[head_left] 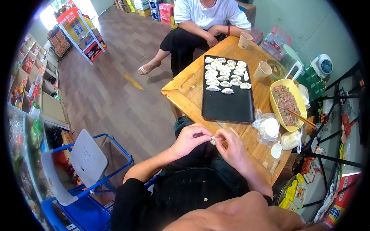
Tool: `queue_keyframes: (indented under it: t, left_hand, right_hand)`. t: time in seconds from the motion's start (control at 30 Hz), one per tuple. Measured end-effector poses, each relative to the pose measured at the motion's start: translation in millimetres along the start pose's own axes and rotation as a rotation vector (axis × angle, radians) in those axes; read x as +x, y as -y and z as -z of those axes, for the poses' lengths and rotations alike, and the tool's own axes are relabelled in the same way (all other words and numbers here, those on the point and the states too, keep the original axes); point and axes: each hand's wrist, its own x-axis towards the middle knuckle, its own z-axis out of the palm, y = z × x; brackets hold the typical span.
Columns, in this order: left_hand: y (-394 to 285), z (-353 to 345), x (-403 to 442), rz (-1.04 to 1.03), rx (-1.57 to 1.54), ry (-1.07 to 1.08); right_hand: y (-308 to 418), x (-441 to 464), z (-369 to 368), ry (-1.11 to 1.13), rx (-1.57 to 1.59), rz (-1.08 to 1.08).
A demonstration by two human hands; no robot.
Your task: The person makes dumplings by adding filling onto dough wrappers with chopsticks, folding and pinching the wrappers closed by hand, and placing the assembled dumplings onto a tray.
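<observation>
Between my two hands is a small white dumpling [212,141], pinched at the table's near edge and mostly covered by fingers. My left hand [192,139] closes thumb and fingers on its left side; my right hand [229,144] pinches the right side. Just beyond them lies a black tray [227,104] with several rows of folded dumplings [225,73] on its far half. To the right, a stack of round wrappers [269,127] sits in a plastic bag, and one loose wrapper [276,150] lies on the wood. A yellow bowl [300,101] holds minced filling [284,103] and chopsticks [301,118].
Paper cups [262,71] stand on the wooden table [185,89] beside the tray. Across from me sits a person [210,19] in a white top. A folding chair [89,159] is at my left, with shelves [42,88] behind. A small fan [323,64] stands right.
</observation>
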Motion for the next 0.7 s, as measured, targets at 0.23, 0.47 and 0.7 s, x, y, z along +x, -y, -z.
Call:
queue_keyframes:
  t: [0.23, 0.47, 0.7]
  left_hand:
    - [2.0, 1.4, -4.5, 0.132, -0.080, 0.036]
    - [-1.1, 5.2, 0.4, 0.119, -0.310, 0.178]
    - [-28.9, 3.5, -6.1, -0.218, 0.091, 0.118]
  right_hand:
    - [2.0, -1.8, 2.5, 0.006, 0.021, -0.014]
    - [4.7, 1.9, 10.8, 0.043, -0.002, 0.153]
    - [26.3, 5.6, 18.3, 0.045, -0.061, 0.273]
